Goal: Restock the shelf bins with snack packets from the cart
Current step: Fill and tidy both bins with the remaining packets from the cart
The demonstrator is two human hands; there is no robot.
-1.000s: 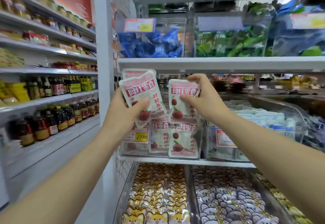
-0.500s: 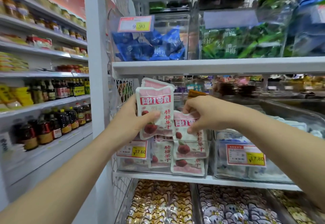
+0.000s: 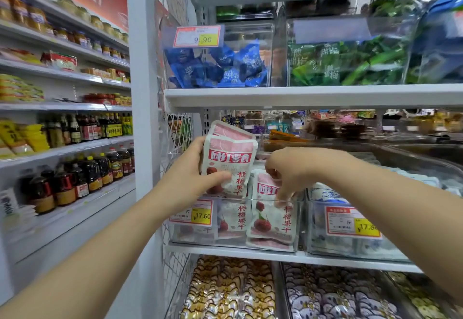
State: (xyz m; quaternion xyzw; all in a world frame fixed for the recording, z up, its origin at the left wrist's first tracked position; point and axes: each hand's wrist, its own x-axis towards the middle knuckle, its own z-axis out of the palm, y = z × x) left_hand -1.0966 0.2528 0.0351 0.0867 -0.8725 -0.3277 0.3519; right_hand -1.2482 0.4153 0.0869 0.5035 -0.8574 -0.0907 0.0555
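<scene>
My left hand (image 3: 190,183) grips a small stack of pink-and-white snack packets (image 3: 229,161) upright, just above the left side of a clear shelf bin (image 3: 233,241) tagged 17.60. My right hand (image 3: 292,171) reaches into the same bin from above, its fingers curled down onto the top of one pink packet (image 3: 271,216) that stands against the bin's front wall. Other packets of the same kind lie in the bin behind the price tag. The cart is out of view.
A white shelf board (image 3: 313,96) hangs close above the bin opening. To the right stands another clear bin (image 3: 350,243) tagged 17.80. Blue and green packet bins (image 3: 220,68) sit above, tiger-print sweets (image 3: 225,291) below, and sauce bottles (image 3: 82,178) line shelves at left.
My right hand has lowered its packet from in front of the shelf down into the bin. My left hand has kept its stack. The view has moved closer and tilted up slightly.
</scene>
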